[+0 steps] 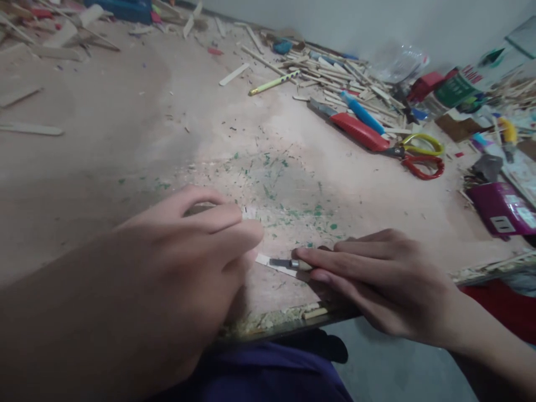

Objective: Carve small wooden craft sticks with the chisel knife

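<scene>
L hand (180, 262): we pinch pale flat wooden strip (263, 259), at its 4 o'clock
R hand (381, 279): we grip steel-bladed wood-handled knife (281, 263), tip @ 9 o'clock
Knife risk: poss. nick to L hand if strip slips

Pale strip (263, 259), grey knife blade (280, 262), yellow pencil (271, 84) with dark spots, green-flecked pinkish tabletop (146, 95), red-and-yellow scissor handles (425, 176).

A yellow pencil (273, 84) lies left of scissors (396, 151), a purple box (498, 211) farther right.
</scene>
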`<state>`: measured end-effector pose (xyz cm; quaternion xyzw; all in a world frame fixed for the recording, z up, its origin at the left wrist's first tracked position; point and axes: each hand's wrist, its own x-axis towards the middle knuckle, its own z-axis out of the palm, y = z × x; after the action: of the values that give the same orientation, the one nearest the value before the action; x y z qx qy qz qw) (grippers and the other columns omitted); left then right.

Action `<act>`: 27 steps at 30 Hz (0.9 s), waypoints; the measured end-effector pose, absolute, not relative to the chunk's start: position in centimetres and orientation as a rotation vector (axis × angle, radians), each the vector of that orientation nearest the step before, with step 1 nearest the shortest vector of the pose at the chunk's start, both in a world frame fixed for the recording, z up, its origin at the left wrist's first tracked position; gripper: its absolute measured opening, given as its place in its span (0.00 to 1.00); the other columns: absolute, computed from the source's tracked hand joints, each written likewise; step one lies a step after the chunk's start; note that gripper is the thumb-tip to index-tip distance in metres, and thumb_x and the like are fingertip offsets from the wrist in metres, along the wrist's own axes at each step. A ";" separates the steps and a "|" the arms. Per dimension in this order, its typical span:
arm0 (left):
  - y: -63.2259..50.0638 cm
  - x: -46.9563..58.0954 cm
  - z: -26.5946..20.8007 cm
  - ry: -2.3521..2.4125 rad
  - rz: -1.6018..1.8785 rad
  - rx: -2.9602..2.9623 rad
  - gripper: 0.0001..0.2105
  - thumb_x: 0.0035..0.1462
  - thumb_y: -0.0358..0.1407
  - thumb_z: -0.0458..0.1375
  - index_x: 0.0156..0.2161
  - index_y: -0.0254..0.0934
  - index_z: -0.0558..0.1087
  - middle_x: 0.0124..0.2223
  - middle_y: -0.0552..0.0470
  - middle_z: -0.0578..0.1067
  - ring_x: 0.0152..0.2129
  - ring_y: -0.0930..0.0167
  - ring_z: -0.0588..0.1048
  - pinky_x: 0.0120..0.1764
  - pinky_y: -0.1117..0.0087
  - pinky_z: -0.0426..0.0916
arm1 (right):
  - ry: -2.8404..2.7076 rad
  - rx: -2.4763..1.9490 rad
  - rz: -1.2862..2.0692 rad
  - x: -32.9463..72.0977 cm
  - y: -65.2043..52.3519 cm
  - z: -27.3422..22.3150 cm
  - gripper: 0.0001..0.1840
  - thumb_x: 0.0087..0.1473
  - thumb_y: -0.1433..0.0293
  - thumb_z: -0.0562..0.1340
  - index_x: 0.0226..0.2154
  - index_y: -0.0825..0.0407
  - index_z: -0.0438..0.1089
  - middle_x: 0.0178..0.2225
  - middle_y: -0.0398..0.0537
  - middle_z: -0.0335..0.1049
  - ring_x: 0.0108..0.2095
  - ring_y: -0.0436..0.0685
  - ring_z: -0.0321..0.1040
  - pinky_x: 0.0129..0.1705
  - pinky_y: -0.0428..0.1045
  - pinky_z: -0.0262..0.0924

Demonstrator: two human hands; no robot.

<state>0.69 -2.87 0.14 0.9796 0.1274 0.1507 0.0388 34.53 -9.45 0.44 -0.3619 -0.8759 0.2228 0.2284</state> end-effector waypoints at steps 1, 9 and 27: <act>-3.0 0.8 0.3 0.402 0.446 2.998 0.11 0.68 0.24 0.55 0.37 0.44 0.71 0.41 0.54 0.67 0.40 0.63 0.71 0.57 0.45 0.77 | -2.408 -1.005 0.630 34.5 -9.4 0.5 0.17 0.95 0.68 0.60 0.72 0.47 0.83 0.40 0.47 0.90 0.30 0.55 0.87 0.29 0.53 0.72; -2.8 1.0 0.4 0.331 0.478 2.996 0.11 0.69 0.27 0.61 0.34 0.45 0.75 0.41 0.52 0.69 0.39 0.59 0.71 0.56 0.41 0.77 | -2.396 -1.037 0.636 34.3 -9.4 0.6 0.17 0.94 0.70 0.62 0.70 0.49 0.85 0.37 0.47 0.90 0.27 0.57 0.85 0.27 0.55 0.71; -3.1 1.2 0.9 0.382 0.502 2.923 0.17 0.73 0.20 0.57 0.35 0.43 0.74 0.39 0.55 0.73 0.36 0.64 0.71 0.58 0.46 0.71 | -2.307 -1.014 0.784 33.9 -8.7 0.4 0.18 0.95 0.67 0.63 0.67 0.53 0.90 0.41 0.53 0.95 0.29 0.53 0.87 0.30 0.47 0.73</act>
<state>1.23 -3.07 0.95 0.9747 0.1274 0.1674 0.0754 33.91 -8.69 0.43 -0.3722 -0.8467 0.2878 0.2484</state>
